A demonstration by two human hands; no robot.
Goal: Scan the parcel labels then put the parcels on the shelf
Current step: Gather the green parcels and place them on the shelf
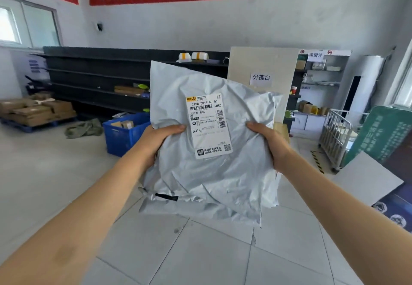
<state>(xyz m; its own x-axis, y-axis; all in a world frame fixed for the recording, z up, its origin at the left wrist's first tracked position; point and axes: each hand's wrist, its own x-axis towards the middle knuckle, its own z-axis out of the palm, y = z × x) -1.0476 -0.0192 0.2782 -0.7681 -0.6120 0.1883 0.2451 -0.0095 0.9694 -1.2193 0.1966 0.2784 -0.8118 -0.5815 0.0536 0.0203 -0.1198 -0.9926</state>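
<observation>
A grey plastic mailer parcel (pixel 207 173) is held up at chest height in front of me, its white shipping label (pixel 208 124) with barcodes facing me. My left hand (pixel 156 142) grips its left edge, thumb on the front. My right hand (pixel 270 144) grips the right edge the same way. The long black shelf (pixel 95 77) stands against the far wall behind the parcel, with two wrapped packages (pixel 193 56) on its top level and a few items on lower levels. No scanner is in view.
A blue crate (pixel 124 136) with boxes stands on the floor left of the parcel. Cardboard boxes on a pallet (pixel 38 111) lie far left. A beige sorting stand (pixel 263 70), a white shelf unit (pixel 323 79) and a metal cart (pixel 336 135) are on the right.
</observation>
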